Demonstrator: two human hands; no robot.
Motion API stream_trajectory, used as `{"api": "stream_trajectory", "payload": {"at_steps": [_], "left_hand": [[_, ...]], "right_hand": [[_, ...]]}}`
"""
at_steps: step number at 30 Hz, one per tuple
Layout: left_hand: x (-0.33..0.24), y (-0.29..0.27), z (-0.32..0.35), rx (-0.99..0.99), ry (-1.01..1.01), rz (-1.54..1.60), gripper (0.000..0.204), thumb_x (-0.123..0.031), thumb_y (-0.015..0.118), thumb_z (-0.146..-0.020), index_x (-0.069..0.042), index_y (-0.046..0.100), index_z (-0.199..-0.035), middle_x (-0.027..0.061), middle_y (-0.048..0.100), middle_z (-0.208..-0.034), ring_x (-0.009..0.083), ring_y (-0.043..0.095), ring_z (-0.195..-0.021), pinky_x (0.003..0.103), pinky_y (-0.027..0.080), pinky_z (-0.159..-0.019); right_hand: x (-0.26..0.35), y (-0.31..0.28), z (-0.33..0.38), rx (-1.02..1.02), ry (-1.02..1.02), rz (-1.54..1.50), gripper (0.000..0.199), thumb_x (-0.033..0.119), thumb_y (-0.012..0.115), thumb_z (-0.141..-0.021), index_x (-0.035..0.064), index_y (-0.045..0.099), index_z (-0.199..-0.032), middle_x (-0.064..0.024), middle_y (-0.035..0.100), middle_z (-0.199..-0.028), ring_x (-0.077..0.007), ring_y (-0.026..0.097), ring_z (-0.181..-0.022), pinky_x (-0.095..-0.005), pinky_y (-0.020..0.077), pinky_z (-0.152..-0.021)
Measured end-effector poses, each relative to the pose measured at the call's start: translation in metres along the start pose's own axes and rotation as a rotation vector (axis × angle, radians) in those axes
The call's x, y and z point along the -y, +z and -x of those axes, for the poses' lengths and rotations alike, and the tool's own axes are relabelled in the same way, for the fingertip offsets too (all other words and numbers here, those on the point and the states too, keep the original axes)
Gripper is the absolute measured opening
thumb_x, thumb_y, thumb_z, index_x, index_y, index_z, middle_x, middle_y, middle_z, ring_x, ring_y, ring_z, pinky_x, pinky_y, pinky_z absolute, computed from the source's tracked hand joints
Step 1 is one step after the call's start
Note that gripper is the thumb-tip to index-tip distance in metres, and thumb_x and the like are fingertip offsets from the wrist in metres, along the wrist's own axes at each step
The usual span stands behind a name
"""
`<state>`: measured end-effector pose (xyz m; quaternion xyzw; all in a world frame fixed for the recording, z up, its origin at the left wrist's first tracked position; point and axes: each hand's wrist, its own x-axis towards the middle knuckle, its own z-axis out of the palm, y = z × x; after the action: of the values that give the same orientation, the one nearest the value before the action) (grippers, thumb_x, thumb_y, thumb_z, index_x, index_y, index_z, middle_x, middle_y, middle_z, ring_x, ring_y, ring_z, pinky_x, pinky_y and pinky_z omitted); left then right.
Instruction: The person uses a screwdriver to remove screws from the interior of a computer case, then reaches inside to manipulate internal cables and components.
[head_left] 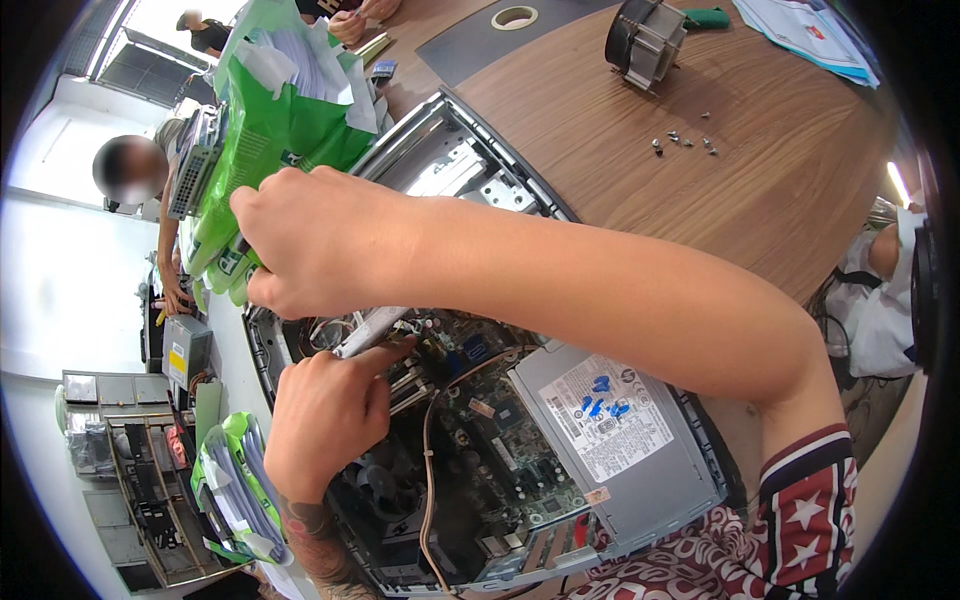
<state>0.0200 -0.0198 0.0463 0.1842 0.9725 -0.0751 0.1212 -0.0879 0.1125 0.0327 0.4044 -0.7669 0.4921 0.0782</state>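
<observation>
An opened desktop computer case (512,210) lies in front of me, its green motherboard (490,420) exposed. My right arm reaches across it from the right. My right hand (315,240) is a fist above the case's far left part; whatever its fingers enclose is hidden. Lower down, my left hand (330,415) rests by the left side of the case, index finger stretched over the board and thumb apart from it. Beside that finger runs a silvery metal bar (372,332). A grey power supply (605,420) with a white label sits at the right of the case.
Several small screws (685,142) and a CPU cooler (645,45) lie on the wooden table (780,170). A tape roll (514,18) is farther back. Green bags of papers (270,120) stand beyond my right hand. Another person (130,170) works at the left, near another power supply (187,350).
</observation>
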Motion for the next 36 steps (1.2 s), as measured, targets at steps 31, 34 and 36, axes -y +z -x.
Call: {"api": "stream_trajectory", "payload": {"at_steps": [31,34,36], "left_hand": [[0.001,0.003,0.001,-0.046,0.019,0.017,0.036,-0.011,0.058,-0.079,-0.019,0.077,-0.109,0.0163,0.057,-0.057,0.0358,0.060,-0.056,0.046,0.049,-0.056],[0.000,0.001,0.001,-0.036,0.013,-0.006,0.036,-0.011,0.058,-0.080,-0.019,0.077,-0.109,0.0163,0.057,-0.057,0.0356,0.060,-0.056,0.046,0.049,-0.057],[0.002,0.003,0.001,-0.055,0.036,-0.003,0.036,-0.011,0.058,-0.080,-0.019,0.077,-0.110,0.0163,0.057,-0.057,0.0357,0.060,-0.056,0.046,0.049,-0.057]], "right_hand": [[0.002,-0.008,0.004,0.052,-0.030,0.185,0.040,0.033,0.061,-0.084,-0.0041,0.062,-0.099,-0.0235,0.070,-0.085,-0.0412,0.071,-0.083,-0.0465,0.0562,-0.080],[0.001,-0.010,0.004,0.024,0.002,0.146,0.040,0.032,0.059,-0.082,-0.0048,0.061,-0.099,-0.0248,0.070,-0.086,-0.0425,0.070,-0.084,-0.0478,0.0555,-0.081],[0.002,-0.009,0.004,0.037,0.014,0.142,0.041,0.031,0.058,-0.082,-0.0049,0.062,-0.101,-0.0248,0.070,-0.086,-0.0428,0.070,-0.084,-0.0483,0.0553,-0.082]]}}
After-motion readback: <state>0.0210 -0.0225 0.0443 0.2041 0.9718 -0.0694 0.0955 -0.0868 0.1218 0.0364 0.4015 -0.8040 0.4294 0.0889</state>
